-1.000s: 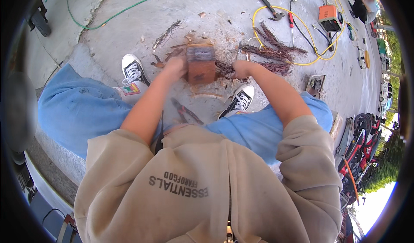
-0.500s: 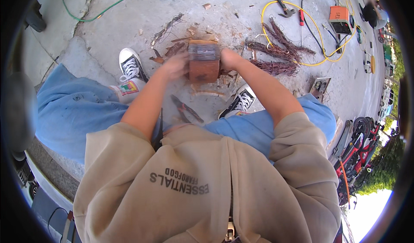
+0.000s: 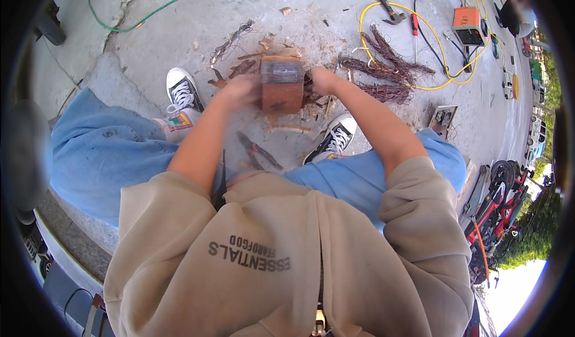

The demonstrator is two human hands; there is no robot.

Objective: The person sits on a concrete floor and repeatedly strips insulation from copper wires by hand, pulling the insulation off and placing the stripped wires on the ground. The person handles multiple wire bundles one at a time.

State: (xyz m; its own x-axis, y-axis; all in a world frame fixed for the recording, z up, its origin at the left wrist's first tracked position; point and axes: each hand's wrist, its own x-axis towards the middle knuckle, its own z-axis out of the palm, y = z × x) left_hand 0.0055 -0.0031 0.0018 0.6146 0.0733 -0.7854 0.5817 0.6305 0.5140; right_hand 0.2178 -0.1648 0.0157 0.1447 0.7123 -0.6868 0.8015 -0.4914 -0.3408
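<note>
On the concrete between my shoes stands a rusty brown block (image 3: 283, 99) with a grey layered band across its top, like a transformer core. My left hand (image 3: 244, 90) is at its left side, smeared by motion, its fingers unreadable. At the right side is my right hand (image 3: 324, 81), fingers curled in beside a dark bit (image 3: 308, 79); what they grip, if anything, is hidden. Brown scraps (image 3: 242, 67) lie around the block. Nearer to me rests a pair of pliers (image 3: 259, 151) with dark and red handles, its handles spread.
Bundles of reddish wire (image 3: 389, 67) lie to the right, by a hammer (image 3: 387, 5), a red-handled screwdriver (image 3: 414, 29) and a yellow hose (image 3: 361, 23). An orange machine (image 3: 468, 26) stands farther right. A green hose (image 3: 162, 9) crosses the far left.
My right hand has drawn slightly right, showing a dark gap beside the block. My left hand stays blurred at the left side. The block keeps its place.
</note>
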